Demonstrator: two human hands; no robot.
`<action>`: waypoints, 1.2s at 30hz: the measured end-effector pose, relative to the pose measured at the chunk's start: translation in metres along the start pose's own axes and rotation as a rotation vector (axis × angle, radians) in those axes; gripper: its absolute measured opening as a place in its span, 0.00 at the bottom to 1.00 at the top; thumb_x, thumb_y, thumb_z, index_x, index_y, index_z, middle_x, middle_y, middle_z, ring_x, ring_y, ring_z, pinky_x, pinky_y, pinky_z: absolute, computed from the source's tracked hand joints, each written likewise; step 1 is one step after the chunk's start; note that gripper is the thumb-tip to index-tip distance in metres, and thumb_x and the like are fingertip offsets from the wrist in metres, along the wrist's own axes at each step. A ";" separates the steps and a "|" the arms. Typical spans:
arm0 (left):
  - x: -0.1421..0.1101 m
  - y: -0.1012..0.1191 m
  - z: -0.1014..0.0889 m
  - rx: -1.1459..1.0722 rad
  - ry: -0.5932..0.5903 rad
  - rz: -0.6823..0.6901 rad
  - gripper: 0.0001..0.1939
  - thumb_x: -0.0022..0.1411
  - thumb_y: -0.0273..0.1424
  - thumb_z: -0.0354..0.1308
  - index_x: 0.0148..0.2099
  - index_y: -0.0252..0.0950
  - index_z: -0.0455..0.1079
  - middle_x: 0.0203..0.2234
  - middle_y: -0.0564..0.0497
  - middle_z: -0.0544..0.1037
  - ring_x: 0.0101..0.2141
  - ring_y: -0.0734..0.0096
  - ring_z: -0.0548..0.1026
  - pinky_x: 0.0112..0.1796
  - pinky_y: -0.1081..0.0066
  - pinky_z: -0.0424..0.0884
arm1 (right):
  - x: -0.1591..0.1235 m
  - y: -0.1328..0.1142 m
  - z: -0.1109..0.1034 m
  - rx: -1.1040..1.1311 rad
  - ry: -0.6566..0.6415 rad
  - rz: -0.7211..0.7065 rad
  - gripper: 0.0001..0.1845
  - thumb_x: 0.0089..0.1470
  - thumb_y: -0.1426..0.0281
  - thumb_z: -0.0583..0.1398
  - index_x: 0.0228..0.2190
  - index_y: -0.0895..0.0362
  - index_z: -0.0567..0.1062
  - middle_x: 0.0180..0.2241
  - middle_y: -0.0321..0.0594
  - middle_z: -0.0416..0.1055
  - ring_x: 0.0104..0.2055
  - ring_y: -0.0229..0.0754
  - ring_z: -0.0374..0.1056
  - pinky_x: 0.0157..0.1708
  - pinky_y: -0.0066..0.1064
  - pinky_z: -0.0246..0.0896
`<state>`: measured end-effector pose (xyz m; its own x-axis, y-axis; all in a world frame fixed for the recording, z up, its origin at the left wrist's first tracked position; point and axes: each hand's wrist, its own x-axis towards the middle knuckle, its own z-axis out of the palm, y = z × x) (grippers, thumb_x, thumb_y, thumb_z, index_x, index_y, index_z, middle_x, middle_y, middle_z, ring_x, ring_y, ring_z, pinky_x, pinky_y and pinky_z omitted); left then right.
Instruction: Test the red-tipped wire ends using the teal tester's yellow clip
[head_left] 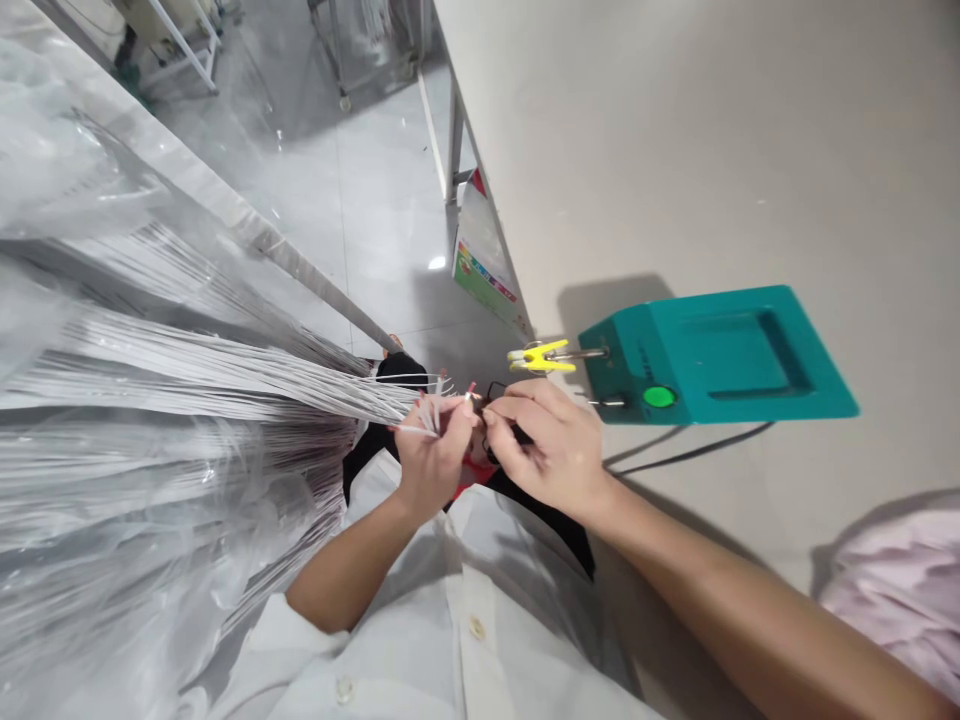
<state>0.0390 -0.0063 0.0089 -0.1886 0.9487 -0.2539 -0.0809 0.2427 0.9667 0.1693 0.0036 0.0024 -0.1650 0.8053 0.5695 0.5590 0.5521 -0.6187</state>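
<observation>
2 hands work on thin white wires beside the counter (pixel 675 150).
Left hand (pixel 431 450) pinches the white wires (pixel 225 380); right hand (pixel 547 445) pinches 1 wire end near the teal machine (pixel 712 360).

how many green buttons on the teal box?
1. The green button sits on the teal box near its front left corner, just right of the right hand. Other sides are hidden.

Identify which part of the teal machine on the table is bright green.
The round button on the teal machine front, near the right hand; the clip above it is yellow.
</observation>
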 end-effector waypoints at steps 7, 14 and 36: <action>0.003 0.012 -0.003 -0.054 -0.041 -0.027 0.10 0.51 0.35 0.62 0.26 0.33 0.70 0.17 0.53 0.74 0.17 0.78 0.68 0.21 0.75 0.64 | 0.008 -0.001 -0.003 0.478 -0.058 0.535 0.11 0.56 0.63 0.55 0.31 0.56 0.73 0.25 0.36 0.69 0.23 0.34 0.65 0.24 0.29 0.64; -0.005 0.005 0.002 -0.028 -0.096 -0.031 0.06 0.49 0.30 0.63 0.25 0.34 0.72 0.20 0.52 0.76 0.25 0.73 0.73 0.31 0.72 0.68 | 0.013 -0.005 -0.004 0.523 -0.087 0.516 0.09 0.51 0.64 0.60 0.25 0.55 0.74 0.24 0.38 0.72 0.26 0.37 0.67 0.25 0.30 0.65; -0.006 -0.004 -0.007 0.061 -0.196 -0.065 0.05 0.51 0.30 0.61 0.27 0.34 0.70 0.19 0.53 0.74 0.22 0.75 0.70 0.28 0.73 0.67 | 0.008 -0.001 -0.006 0.106 -0.169 0.129 0.07 0.54 0.72 0.56 0.27 0.55 0.74 0.29 0.41 0.73 0.29 0.38 0.69 0.28 0.29 0.65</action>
<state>0.0334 -0.0140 0.0062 0.0091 0.9503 -0.3111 -0.0259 0.3113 0.9500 0.1727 0.0085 0.0112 -0.2361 0.8904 0.3891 0.4975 0.4547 -0.7388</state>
